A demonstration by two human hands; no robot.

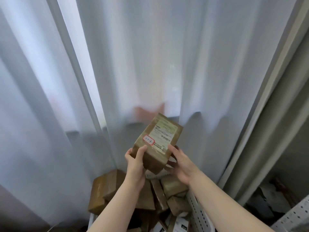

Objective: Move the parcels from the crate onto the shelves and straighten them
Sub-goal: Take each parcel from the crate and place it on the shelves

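A brown taped cardboard parcel [158, 141] with a white shipping label and a red-edged handwritten sticker is held up in front of me, tilted. My left hand [135, 162] grips its lower left corner. On the lower right edge my right hand [179, 162] holds it, fingers partly underneath. Below the hands a white perforated crate [198, 213] holds several more brown parcels [107, 190], piled loosely.
A white sheer curtain [150, 64] fills the view ahead. A grey shelf upright [260, 114] rises at the right, with a shelf bay behind it holding dark and white items [274, 198]. A white perforated shelf edge [294, 215] shows at the lower right corner.
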